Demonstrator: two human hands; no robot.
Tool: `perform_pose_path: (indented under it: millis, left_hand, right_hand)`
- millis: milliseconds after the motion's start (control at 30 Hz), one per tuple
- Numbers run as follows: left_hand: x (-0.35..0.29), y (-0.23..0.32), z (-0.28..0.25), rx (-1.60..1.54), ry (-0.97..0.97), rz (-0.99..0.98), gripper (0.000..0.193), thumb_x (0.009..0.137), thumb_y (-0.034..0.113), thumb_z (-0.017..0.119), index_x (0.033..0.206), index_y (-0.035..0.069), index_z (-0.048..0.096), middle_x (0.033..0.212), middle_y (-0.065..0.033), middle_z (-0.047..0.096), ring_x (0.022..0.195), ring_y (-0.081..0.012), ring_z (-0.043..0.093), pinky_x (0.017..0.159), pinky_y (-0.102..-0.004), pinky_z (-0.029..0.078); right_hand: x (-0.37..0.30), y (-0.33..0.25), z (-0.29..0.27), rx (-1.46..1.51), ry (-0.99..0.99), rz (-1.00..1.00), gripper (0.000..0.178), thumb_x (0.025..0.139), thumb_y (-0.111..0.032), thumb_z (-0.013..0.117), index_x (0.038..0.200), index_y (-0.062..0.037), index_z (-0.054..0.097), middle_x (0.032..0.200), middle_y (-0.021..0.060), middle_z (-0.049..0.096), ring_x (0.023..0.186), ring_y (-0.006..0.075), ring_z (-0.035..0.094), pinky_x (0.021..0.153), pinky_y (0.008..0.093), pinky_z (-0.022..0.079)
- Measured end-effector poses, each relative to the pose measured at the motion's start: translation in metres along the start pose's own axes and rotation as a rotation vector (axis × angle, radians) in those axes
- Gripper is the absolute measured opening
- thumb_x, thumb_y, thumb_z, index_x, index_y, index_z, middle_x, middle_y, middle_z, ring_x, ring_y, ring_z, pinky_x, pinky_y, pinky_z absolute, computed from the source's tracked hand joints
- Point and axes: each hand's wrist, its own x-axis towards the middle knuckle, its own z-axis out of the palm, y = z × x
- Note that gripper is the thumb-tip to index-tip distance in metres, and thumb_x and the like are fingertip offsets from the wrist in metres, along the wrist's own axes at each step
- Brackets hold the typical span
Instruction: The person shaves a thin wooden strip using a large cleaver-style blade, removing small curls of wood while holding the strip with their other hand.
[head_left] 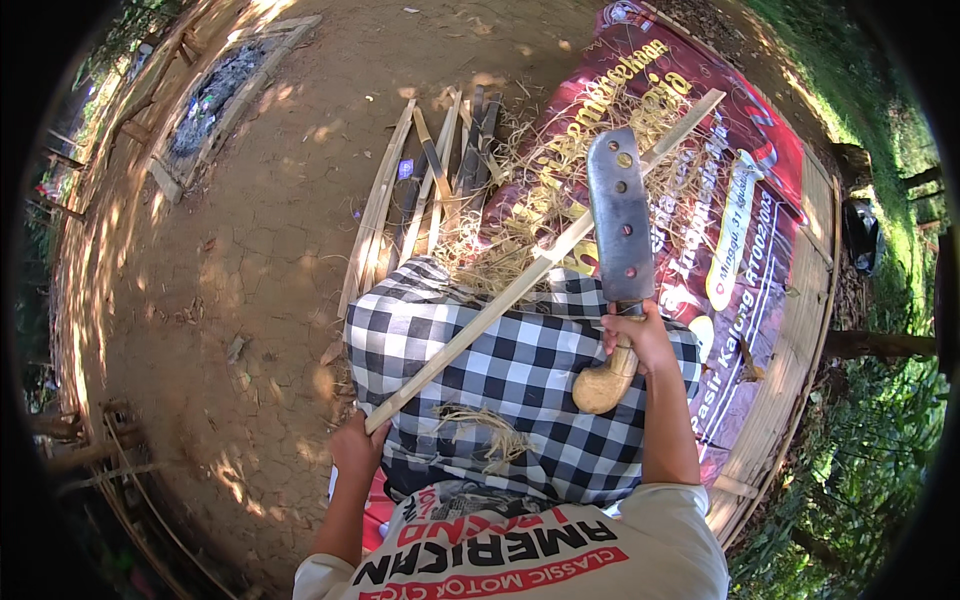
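My left hand [357,447] is closed round the near end of a long pale bamboo strip [465,335], which slants up and to the right across my lap. In my right hand [645,335] is a broad cleaver [622,215], its dark blade pierced by several holes and pointing away from me. Its curved wooden handle [603,385] sticks out below my fist. The blade lies over the strip and hides part of it; whether they touch I cannot tell. A black-and-white checked cloth [540,370] covers my lap, with a small tuft of shavings [488,432] on it.
Beyond my knees, several bamboo strips [378,200] lie on the bare earth [250,250]. Loose shavings [530,225] cover part of a dark red printed banner [720,300] on a bamboo platform [790,350] at the right. A wood-framed ash pit [215,105] lies far left.
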Motion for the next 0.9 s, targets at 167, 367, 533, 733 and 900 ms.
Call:
perform_pose_path:
  millis: [167, 367, 533, 733, 900]
  left_hand:
    - [0.002, -0.002, 0.002, -0.055, 0.009, 0.036, 0.042, 0.076, 0.044, 0.072, 0.075, 0.005, 0.057, 0.065, -0.0200, 0.060, 0.063, -0.0421, 0.060, 0.055, -0.0496, 0.045]
    - [0.005, -0.003, -0.003, -0.068, 0.015, 0.064, 0.044, 0.075, 0.046, 0.072, 0.073, 0.005, 0.058, 0.063, -0.0204, 0.060, 0.062, -0.0422, 0.060, 0.054, -0.0492, 0.045]
    - [0.008, -0.004, 0.001, -0.083, 0.023, 0.087, 0.045, 0.075, 0.045, 0.073, 0.071, 0.003, 0.058, 0.062, -0.0209, 0.059, 0.060, -0.0427, 0.060, 0.053, -0.0494, 0.044]
    - [0.010, -0.009, -0.005, -0.071, -0.017, 0.100, 0.044, 0.075, 0.043, 0.074, 0.072, 0.002, 0.059, 0.063, -0.0219, 0.059, 0.062, -0.0432, 0.060, 0.055, -0.0497, 0.045]
    - [0.012, -0.007, 0.000, -0.102, -0.008, 0.107, 0.043, 0.073, 0.042, 0.075, 0.070, 0.002, 0.058, 0.064, -0.0220, 0.059, 0.063, -0.0431, 0.060, 0.055, -0.0495, 0.045]
  right_hand:
    - [-0.016, 0.020, 0.033, -0.072, 0.069, 0.056, 0.026, 0.078, 0.002, 0.072, 0.091, 0.0005, 0.050, 0.063, 0.0072, 0.054, 0.051, 0.0173, 0.056, 0.045, 0.0322, 0.048]
    - [-0.021, 0.003, 0.026, -0.037, 0.018, 0.067, 0.024, 0.080, -0.003, 0.073, 0.087, 0.0015, 0.051, 0.063, 0.0078, 0.054, 0.050, 0.0172, 0.055, 0.045, 0.0318, 0.047]
    - [-0.011, 0.007, 0.026, -0.012, 0.047, 0.047, 0.032, 0.080, -0.005, 0.074, 0.095, 0.0039, 0.048, 0.071, 0.0086, 0.058, 0.052, 0.0167, 0.057, 0.048, 0.0319, 0.048]
    - [-0.017, 0.002, 0.020, -0.178, -0.008, 0.144, 0.040, 0.076, -0.002, 0.076, 0.103, 0.0035, 0.046, 0.076, 0.0089, 0.059, 0.054, 0.0161, 0.058, 0.050, 0.0325, 0.049]
    - [-0.009, 0.000, 0.019, 0.000, 0.092, 0.045, 0.042, 0.073, 0.004, 0.074, 0.100, 0.0008, 0.043, 0.075, 0.0093, 0.057, 0.052, 0.0183, 0.058, 0.048, 0.0325, 0.049]
